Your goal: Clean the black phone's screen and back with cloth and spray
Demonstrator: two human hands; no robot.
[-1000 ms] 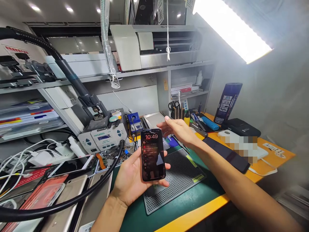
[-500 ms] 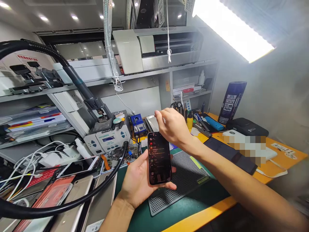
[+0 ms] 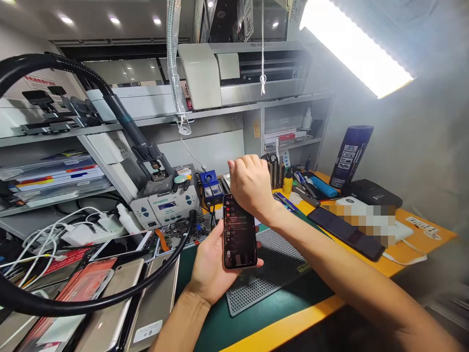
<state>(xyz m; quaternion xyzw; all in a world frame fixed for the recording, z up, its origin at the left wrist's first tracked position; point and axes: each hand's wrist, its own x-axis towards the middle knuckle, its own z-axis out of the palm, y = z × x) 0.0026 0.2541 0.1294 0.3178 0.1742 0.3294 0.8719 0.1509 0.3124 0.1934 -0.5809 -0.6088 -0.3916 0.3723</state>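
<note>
My left hand (image 3: 207, 266) is wrapped around a dark smartphone (image 3: 240, 239) from below and behind. The phone is upright, and its lit screen shows a dark list with small coloured icons. In front of the phone's top right corner hovers my right hand (image 3: 252, 186), closed with curled fingers and its back towards me. It covers part of the screen; whether it touches the phone I cannot tell. The fingertips are hidden, so anything they hold is out of sight. Below both hands lies a grey perforated mat (image 3: 267, 274) on a green work mat (image 3: 256, 322).
Several phones and tablet panels (image 3: 110, 293) crowd the left, crossed by a black hose (image 3: 146, 288). Behind stands a soldering station (image 3: 164, 205) beside a small blue device (image 3: 210, 183). To the right lie a black tablet (image 3: 348, 232), a yellow bottle (image 3: 287, 182) and a dark blue cylinder (image 3: 351, 154).
My right hand has turned, its fingers now curled down over the phone's top. The phone and left hand sit slightly higher in view. The camera view has shifted a little.
</note>
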